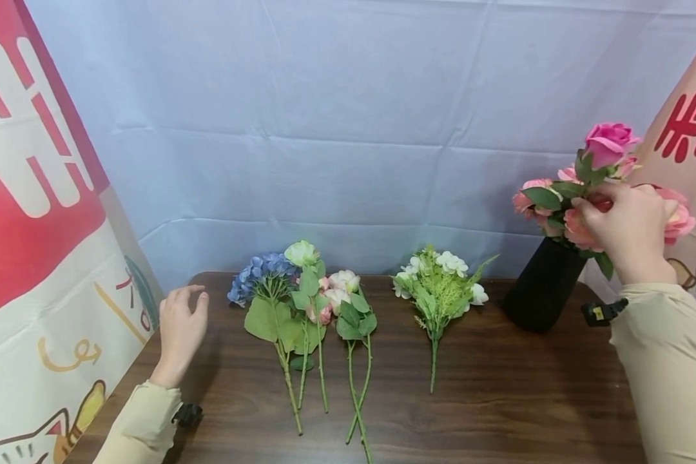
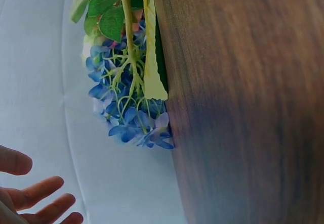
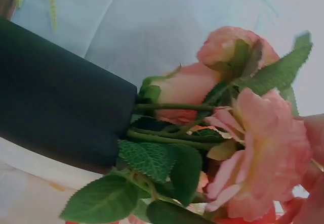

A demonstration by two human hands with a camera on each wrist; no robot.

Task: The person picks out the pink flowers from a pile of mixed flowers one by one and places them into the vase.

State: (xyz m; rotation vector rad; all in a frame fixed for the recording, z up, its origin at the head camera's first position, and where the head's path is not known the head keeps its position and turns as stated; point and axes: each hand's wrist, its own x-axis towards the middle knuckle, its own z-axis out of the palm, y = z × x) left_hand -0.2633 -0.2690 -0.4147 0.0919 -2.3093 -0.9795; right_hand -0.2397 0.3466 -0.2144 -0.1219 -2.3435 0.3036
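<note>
At the right, a black vase (image 1: pixel 542 290) leans slightly and holds several pink roses (image 1: pixel 680 216) with green leaves. Above them rises a magenta rose (image 1: pixel 610 143); my right hand (image 1: pixel 635 229) pinches it below the bloom, though the fingers hide most of its stem. The right wrist view shows stems entering the mouth of the vase (image 3: pixel 66 97), with fingertips behind a large pink bloom (image 3: pixel 263 153). By the left table edge my left hand (image 1: pixel 181 328) is held with loose fingers and nothing in it, apart from the blue hydrangea (image 1: pixel 254 278).
On the brown wooden table (image 1: pixel 487 393) lie a white flower (image 1: pixel 301 253), pale pink roses (image 1: pixel 344 281) with crossed stems, and a bunch of small white flowers (image 1: pixel 435 299) with greenery. A pale blue cloth (image 1: pixel 348 129) hangs behind; printed cloths (image 1: pixel 40 258) flank both sides.
</note>
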